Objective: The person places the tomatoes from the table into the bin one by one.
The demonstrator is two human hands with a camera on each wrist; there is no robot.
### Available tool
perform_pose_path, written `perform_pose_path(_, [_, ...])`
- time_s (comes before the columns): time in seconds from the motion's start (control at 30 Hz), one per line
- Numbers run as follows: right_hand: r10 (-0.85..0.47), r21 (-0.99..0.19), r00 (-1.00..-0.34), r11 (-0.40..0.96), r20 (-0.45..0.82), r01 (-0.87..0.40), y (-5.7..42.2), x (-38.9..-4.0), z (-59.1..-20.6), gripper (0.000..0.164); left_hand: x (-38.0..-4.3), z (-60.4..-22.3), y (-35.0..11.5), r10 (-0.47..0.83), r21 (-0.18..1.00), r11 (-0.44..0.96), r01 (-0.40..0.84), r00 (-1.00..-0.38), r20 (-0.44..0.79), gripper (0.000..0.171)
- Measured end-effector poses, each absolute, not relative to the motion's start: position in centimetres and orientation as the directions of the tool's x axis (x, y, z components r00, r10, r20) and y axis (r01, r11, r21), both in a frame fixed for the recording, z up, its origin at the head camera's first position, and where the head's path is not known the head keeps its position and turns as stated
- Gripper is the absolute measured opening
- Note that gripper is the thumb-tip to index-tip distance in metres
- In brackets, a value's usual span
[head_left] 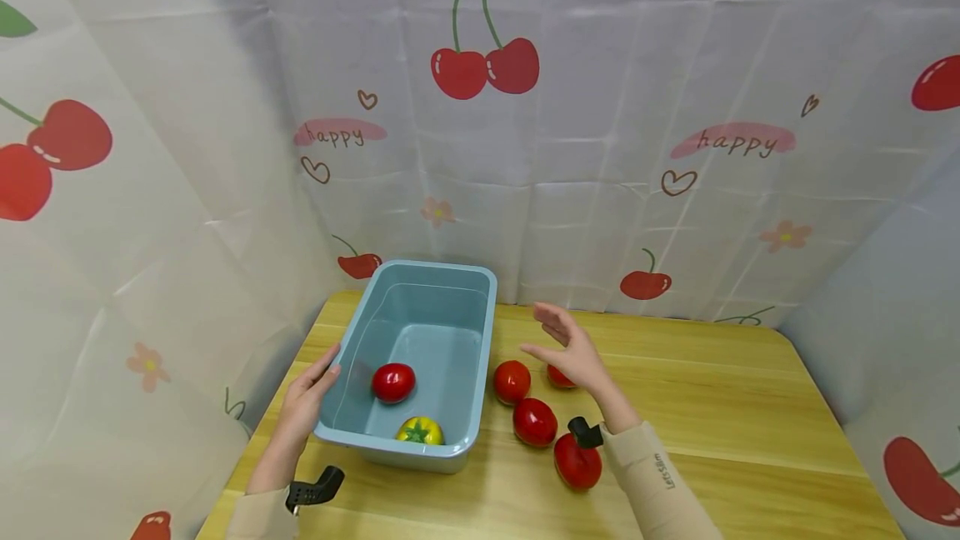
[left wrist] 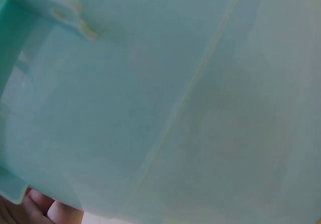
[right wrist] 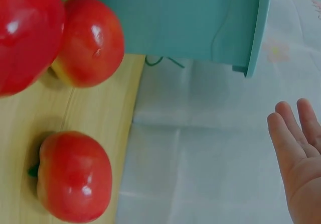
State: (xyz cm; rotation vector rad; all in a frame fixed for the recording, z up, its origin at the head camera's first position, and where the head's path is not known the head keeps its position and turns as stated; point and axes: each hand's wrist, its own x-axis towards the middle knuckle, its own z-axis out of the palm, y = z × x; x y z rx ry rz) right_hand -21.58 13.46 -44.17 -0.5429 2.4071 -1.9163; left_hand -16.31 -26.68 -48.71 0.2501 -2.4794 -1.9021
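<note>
A blue-grey plastic bin (head_left: 486,357) stands at the left of the table, with a shiny red tomato (head_left: 393,382) and a yellow one with a green star-shaped top (head_left: 420,431) inside. My left hand (head_left: 300,402) grips the bin's left rim; the bin's outer wall (left wrist: 150,98) fills most of the left wrist view. Over the table right of the bin, my right hand (head_left: 573,352) is held in the air, thumb and fingers spread, holding nothing. Several red tomatoes (head_left: 535,422) lie beneath and beside it, one (head_left: 561,377) partly hidden by the hand.
The wooden table (head_left: 712,407) extends to the right of the tomatoes. A white curtain (head_left: 585,157) printed with cherries hangs behind the table and along both sides. The bin's far end is close to the back curtain.
</note>
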Motion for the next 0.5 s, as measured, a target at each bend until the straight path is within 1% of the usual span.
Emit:
perform_pose_path(0.13, [-0.277, -0.946, -0.938, 0.186, 0.210, -0.267, 14.0, -21.8, -44.8, 0.065, -16.3, -48.7, -26.7, -0.137, 0.957, 0.259, -0.130, -0.986, -0.097, 0.055])
perform_pose_path(0.37, [-0.264, -0.950, -0.941, 0.171, 0.213, -0.263, 15.2, -23.3, -48.1, 0.066, -16.3, -48.6, -26.6, -0.137, 0.960, 0.249, -0.130, -0.986, -0.098, 0.055])
perform_pose_path(0.5, [-0.253, -0.949, -0.945, 0.181, 0.208, -0.257, 15.7, -23.5, -48.8, 0.066, -16.3, -48.6, -26.6, -0.139, 0.958, 0.256, -0.131, -0.985, -0.098, 0.056])
